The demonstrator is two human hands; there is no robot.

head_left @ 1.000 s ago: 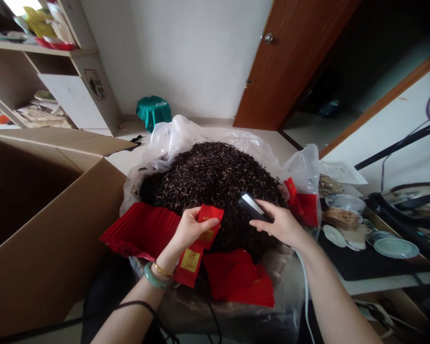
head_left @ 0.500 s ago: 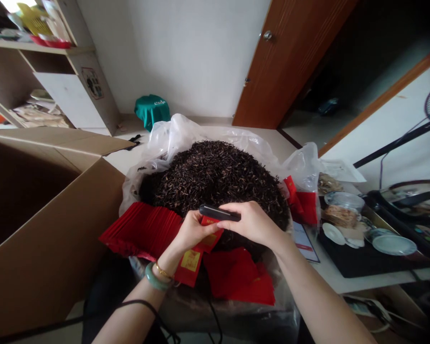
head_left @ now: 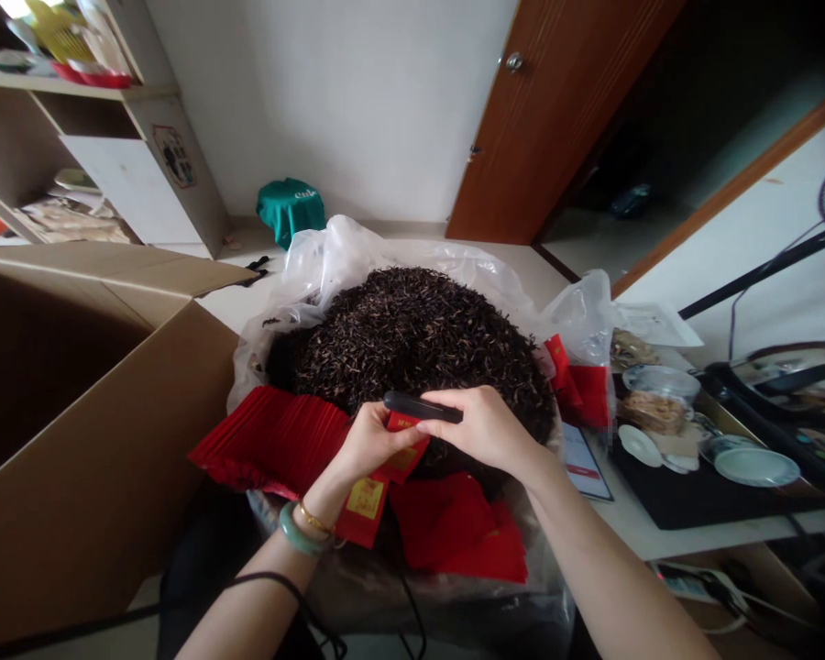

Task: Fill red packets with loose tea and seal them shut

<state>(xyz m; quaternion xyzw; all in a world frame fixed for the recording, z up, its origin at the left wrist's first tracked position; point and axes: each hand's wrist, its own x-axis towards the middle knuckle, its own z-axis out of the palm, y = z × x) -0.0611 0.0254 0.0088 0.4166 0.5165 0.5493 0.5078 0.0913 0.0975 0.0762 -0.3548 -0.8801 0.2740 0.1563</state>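
My right hand [head_left: 491, 426] is closed around a slim black hand-held bag sealer [head_left: 421, 406], which lies across the top edge of a small red packet [head_left: 402, 463]. Pinched from the left, that packet is in my left hand [head_left: 366, 442]; its fingers also reach the sealer's left end. Just below is another red packet with a gold label [head_left: 364, 500]. Flat red packets [head_left: 446, 527] rest to its right, and a fanned row of red packets [head_left: 268, 440] lies to the left. Behind my hands rises a heap of dark dry tea leaves [head_left: 419, 335].
A clear plastic bag [head_left: 347, 247] surrounds the tea. An open cardboard box [head_left: 110, 440] stands on the left. On the right, a table holds a phone [head_left: 588, 466], dishes [head_left: 756, 466] and a plastic tub [head_left: 660, 394]. A black cable [head_left: 275, 579] crosses near my left forearm.
The view has shifted very slightly. Both hands keep their hold on the packet and the sealer, with hardly any movement.
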